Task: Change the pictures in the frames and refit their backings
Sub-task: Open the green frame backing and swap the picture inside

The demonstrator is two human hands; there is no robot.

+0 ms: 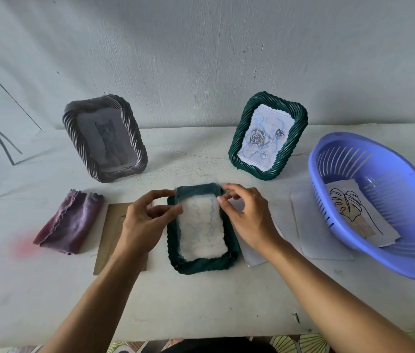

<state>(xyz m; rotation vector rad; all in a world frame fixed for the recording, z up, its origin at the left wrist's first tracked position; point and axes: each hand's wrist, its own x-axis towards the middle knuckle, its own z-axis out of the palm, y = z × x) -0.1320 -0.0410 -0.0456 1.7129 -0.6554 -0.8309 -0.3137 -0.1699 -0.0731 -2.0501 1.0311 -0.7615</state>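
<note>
Seating a pale sheet (202, 225) into the back of the green frame (201, 266), lying face down at the middle of the worktop (201, 301). Pinching the sheet's far left corner with the left hand (147, 217), thumb and forefinger closed on it; pinching the far right corner likewise with the right hand (248, 215). Holding that far end seemingly a little raised over the frame's far rail, with the near end down inside the recess between two dark tabs (177, 266). Seeing faint blue lines through the pale face; cannot tell whether a clear pane and a paper picture, or one layer only.

Judged as midway through the swap: putting the picture in, with the backing yet to refit. Calls next for lowering the far end squarely into the recess and pressing flat without creasing. Then reaching left for the brown backing board (104, 238), flat on the worktop just beside the frame and partly under the left forearm, laying over the sheet and turning the tabs across.

Leaving aside the grey frame (72, 128) with a cat picture and a second green frame (265, 173) with a rose picture, both upright at the back; a purple cloth (71, 222) far left, a lilac basket (405, 189) at right holding a leaf drawing (354, 212), and white papers (318, 225) near the right hand.
</note>
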